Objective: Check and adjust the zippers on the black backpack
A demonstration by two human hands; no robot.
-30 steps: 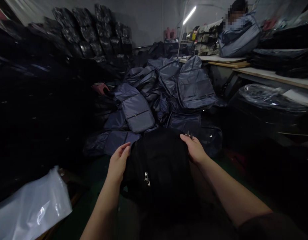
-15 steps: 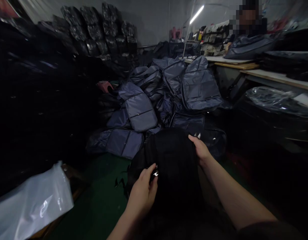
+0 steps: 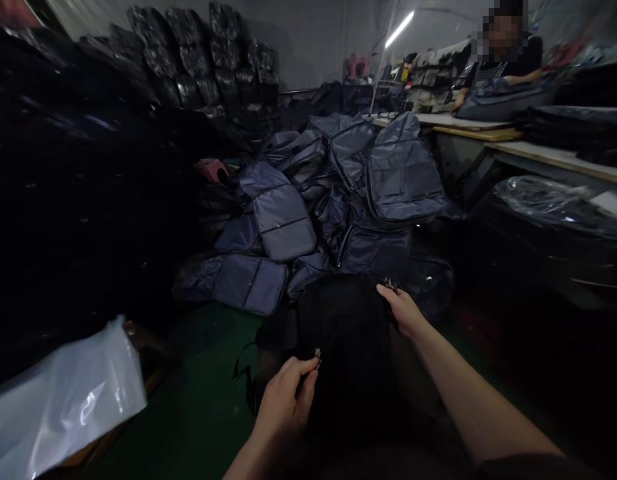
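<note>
A black backpack (image 3: 345,333) is in front of me, its dark fabric hard to make out in the dim light. Thumb and finger of my left hand (image 3: 288,393) pinch a small shiny zipper pull (image 3: 317,353) on its left part. My right hand (image 3: 402,310) grips the backpack's upper right edge, thumb on top, with the other fingers hidden beneath. Metal fittings (image 3: 389,283) glint beside that thumb. Dark straps (image 3: 243,367) hang off the left side.
Grey-blue bags (image 3: 283,220) lie heaped ahead on the green floor (image 3: 188,373). Clear plastic bags (image 3: 73,400) sit at lower left. Plastic-wrapped black bundles (image 3: 188,53) are stacked behind. Another person (image 3: 503,67) works at a table (image 3: 563,157) at right.
My left hand has moved slightly down and right and now pinches the zipper pull, its fingers having been looser around it. The backpack's top and my right hand sit slightly lower.
</note>
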